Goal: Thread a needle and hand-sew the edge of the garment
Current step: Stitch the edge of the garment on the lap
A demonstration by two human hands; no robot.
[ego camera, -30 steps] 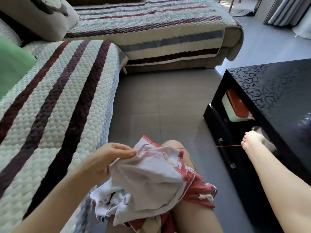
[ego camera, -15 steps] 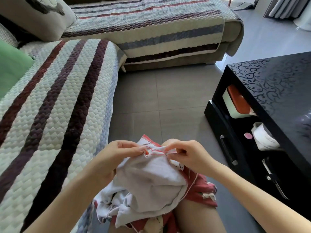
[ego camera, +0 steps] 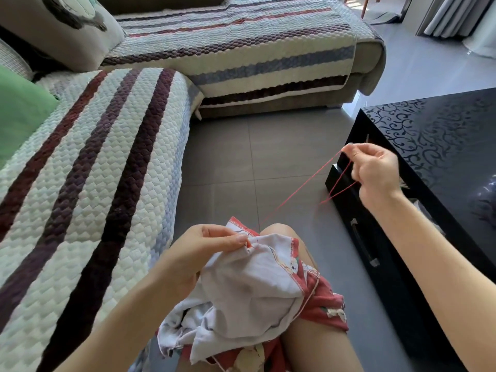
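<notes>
Left hand [ego camera: 204,253] pinches the red-trimmed edge of the white cotton garment [ego camera: 249,285], which is bunched on the lap. Right hand [ego camera: 375,173], raised up-right of it, pinches the thin red thread [ego camera: 295,196], taut down to that edge, with a loop hanging below. Needle too small to tell. Glossy black swirl-patterned surface [ego camera: 442,135] beyond the right hand; striped quilted sofa [ego camera: 107,157] left of both hands.

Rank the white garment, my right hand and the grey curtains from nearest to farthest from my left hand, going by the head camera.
1. white garment: on the lap, pinched by the left hand itself.
2. right hand: raised off to the right, pulling the red thread.
3. grey curtains: far top right, across the room.
</notes>
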